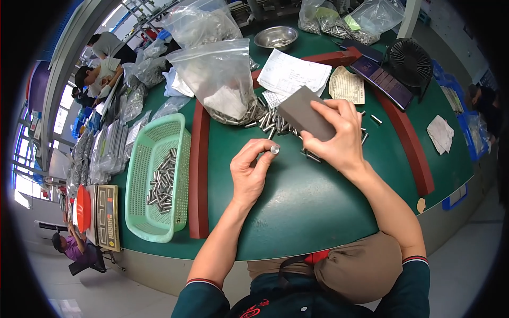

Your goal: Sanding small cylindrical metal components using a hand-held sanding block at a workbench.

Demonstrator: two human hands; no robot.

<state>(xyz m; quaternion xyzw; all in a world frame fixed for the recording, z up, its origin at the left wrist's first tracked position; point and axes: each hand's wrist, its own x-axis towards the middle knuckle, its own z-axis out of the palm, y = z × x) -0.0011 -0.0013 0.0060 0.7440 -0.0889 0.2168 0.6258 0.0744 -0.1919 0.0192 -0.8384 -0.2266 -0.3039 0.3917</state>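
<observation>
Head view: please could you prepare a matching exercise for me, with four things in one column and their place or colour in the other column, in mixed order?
Things:
1. Plastic basket
2. Rectangular block
3. Single metal cylinder
4. Small fan

Place or colour:
A. Held in the person's left hand
B. Black, with a round front
C. Light green, with many metal pins inside
D. Held in the person's right hand

Right pairs: 1-C, 2-D, 3-A, 4-B
</observation>
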